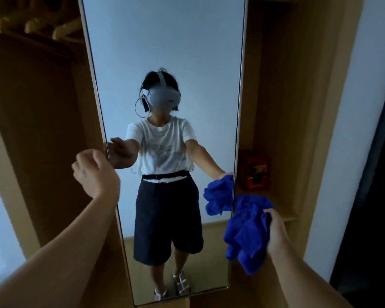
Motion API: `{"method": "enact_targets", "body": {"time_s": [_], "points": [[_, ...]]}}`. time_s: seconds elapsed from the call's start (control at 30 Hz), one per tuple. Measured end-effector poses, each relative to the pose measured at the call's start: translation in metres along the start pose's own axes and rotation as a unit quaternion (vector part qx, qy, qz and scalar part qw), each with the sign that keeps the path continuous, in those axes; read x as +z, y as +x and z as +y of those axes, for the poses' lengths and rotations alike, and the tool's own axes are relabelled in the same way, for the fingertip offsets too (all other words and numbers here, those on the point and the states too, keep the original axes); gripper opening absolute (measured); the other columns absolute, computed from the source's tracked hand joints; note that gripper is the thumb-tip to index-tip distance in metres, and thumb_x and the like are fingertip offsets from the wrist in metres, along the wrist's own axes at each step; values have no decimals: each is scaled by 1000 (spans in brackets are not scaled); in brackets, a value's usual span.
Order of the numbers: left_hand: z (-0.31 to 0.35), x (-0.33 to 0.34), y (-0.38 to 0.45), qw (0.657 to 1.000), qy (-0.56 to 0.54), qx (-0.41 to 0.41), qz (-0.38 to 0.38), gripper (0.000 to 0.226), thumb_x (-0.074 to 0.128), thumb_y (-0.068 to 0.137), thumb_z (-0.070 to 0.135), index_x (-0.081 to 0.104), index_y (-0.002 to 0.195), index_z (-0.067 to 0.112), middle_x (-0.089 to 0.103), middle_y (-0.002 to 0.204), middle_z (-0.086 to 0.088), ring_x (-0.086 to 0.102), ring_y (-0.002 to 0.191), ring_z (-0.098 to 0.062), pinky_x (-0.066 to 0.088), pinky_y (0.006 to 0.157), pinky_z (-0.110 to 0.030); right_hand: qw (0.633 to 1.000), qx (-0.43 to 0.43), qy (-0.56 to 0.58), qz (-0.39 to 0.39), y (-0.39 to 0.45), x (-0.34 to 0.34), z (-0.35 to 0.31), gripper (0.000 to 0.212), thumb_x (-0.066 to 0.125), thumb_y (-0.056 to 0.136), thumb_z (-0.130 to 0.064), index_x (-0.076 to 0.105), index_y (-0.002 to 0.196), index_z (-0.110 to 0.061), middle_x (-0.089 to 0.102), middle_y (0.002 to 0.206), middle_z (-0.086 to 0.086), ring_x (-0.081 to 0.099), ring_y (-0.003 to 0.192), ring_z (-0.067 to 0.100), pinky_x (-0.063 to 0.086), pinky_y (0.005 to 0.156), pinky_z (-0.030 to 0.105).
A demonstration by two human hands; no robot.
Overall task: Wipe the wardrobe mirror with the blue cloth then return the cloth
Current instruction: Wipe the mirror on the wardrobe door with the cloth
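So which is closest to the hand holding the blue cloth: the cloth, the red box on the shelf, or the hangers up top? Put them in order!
From the right hand, in the head view:
1. Blue cloth: gripped in that hand, by the mirror's right edge.
2. Red box: on the wardrobe shelf, up and behind the cloth.
3. Wooden hangers: top left, across the mirror.

The single head-worn view looks forward and slightly down, close to the tall mirror (165,63) straight ahead.

Mirror (165,52) face unobstructed; red box (255,171) right
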State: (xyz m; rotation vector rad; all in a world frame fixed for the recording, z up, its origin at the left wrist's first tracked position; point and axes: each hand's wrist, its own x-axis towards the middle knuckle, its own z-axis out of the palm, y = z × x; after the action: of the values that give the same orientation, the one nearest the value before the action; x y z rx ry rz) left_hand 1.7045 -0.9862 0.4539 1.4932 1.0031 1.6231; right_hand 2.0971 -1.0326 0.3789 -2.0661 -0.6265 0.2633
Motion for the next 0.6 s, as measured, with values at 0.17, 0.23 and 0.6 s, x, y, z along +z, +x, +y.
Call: {"method": "enact_targets", "body": {"time_s": [0.17, 0.23, 0.6], "points": [[7, 4, 61, 985, -98, -98, -106, 57, 24, 95, 57, 47, 135, 23, 51, 136, -7, 46, 125, -27, 35, 106, -43, 998, -50, 28, 34, -7, -49, -22, 97, 26, 67, -86, 52, 132, -18, 54, 134, 3, 55, 115, 22, 38, 95, 36], [17, 5, 73, 966, -156, -120, -165, 59, 23, 93, 63, 56, 125, 26, 64, 112, -3, 60, 103, -23, 47, 91, -40, 987, -82, 131, 38, -93, -81, -9, 86, 33, 72, -77, 55, 125, -13, 55, 135, 8, 56, 115, 26, 38, 96, 35], [56, 34, 70, 956, -180, -150, -177, 66, 24, 97, 57, 47, 133, 7, 53, 132, -16, 50, 121, -33, 40, 95, -37, 815, -47, 575, 49, -243, -149, -103, 64, 33, 87, -71, 62, 109, -19, 63, 115, 14, 58, 108, 33, 43, 99, 48]]}}
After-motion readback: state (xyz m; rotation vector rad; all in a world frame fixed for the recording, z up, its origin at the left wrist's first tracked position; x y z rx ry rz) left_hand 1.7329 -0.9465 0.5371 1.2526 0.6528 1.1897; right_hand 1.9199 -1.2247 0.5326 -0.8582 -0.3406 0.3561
